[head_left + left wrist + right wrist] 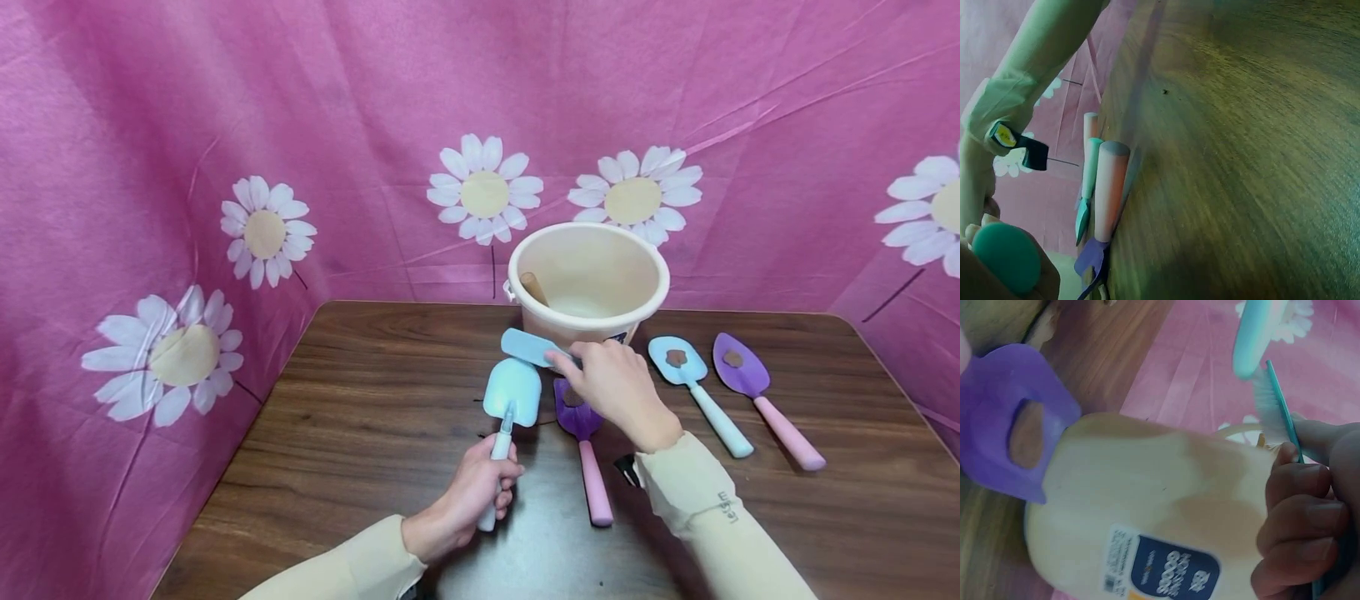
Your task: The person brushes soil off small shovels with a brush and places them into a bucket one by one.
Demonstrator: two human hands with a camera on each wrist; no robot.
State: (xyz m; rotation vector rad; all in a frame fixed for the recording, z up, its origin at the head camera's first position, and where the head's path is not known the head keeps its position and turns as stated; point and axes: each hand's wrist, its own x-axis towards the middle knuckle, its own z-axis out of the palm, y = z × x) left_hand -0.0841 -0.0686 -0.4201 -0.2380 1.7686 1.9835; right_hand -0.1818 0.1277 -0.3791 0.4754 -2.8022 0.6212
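My left hand (474, 487) grips the pale handle of a light blue trowel (513, 387), its blade facing away from me. In the left wrist view the round end of that handle (1007, 258) pokes out of the fist. A light blue brush (527, 346) is in my right hand (618, 390), just beyond the trowel blade's far edge. White bristles (1270, 403) show in the right wrist view, close to the blue blade; contact cannot be told. Below the right hand lies a purple trowel (592, 483) with a pink handle and a hole through its blade.
A cream bucket (540, 315) stands at the table's back edge, with a brown stick-like handle (533, 287) inside. To the right lie another light blue trowel (716, 417) and a purple one (783, 429). Pink flowered cloth (375, 125) hangs behind the wooden table (337, 417).
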